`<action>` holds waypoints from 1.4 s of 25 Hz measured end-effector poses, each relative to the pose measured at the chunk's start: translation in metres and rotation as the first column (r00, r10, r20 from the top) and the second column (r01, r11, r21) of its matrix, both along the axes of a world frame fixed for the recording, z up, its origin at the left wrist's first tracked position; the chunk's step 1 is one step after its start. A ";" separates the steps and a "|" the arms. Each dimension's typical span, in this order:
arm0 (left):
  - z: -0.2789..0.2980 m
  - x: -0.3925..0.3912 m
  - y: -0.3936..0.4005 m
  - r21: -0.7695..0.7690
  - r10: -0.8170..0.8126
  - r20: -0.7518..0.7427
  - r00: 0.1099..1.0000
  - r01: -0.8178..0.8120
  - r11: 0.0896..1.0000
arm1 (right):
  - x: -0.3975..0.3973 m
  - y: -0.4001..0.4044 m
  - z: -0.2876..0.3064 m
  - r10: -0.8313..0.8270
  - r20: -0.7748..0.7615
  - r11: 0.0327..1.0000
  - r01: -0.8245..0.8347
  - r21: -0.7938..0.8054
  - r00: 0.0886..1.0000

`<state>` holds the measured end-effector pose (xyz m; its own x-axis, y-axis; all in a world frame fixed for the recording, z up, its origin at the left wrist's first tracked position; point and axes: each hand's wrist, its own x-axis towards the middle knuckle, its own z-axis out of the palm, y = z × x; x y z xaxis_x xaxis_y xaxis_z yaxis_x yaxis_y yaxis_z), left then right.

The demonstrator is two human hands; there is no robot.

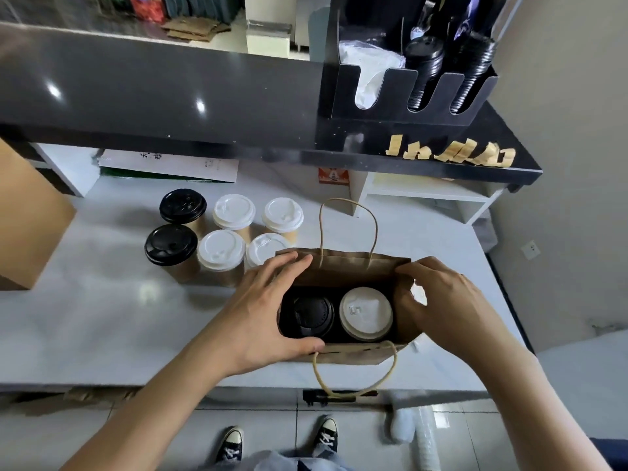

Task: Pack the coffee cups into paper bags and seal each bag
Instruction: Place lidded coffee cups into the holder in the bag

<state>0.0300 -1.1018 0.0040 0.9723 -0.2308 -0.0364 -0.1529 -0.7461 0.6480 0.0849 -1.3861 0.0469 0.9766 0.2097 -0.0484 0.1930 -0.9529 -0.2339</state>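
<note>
Left hand (268,311) and right hand (445,300) pinch paper bag (350,266) ends (two cups inside) — press rims together evenly, fold flat — then tape

A glossy white desk (102,311) carries everything here. Near its front edge stands an open brown paper bag (353,266) with twisted paper handles. To the left of the bag and a little farther back, six lidded paper cups stand in two rows of three: two black-lidded cups (176,229) at the left end and four white-lidded cups (248,229) beside them, the nearest one just beside the bag. A cardboard box (27,226) sits at the desk's left edge. At the back, a white printed sheet (176,164) lies flat, and a white shelf unit (421,195) stands at the right.
</note>
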 end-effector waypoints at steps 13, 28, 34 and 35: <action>0.017 0.003 -0.029 0.000 0.149 -0.014 0.989 -0.149 0.989 | 0.022 -0.036 -0.009 0.226 -0.069 0.970 -0.218 0.109 0.972; 0.022 0.015 -0.020 0.056 0.083 -0.008 0.997 -0.082 0.995 | 0.022 -0.039 -0.003 0.197 -0.149 0.978 -0.183 0.102 0.969; 0.029 0.021 -0.020 0.088 0.036 0.017 0.999 -0.038 0.995 | 0.019 -0.043 0.000 0.200 -0.115 0.970 -0.180 0.164 0.973; 0.031 0.021 -0.021 0.089 0.036 0.033 0.999 -0.039 0.995 | 0.019 -0.044 0.001 0.202 -0.108 0.968 -0.181 0.171 0.973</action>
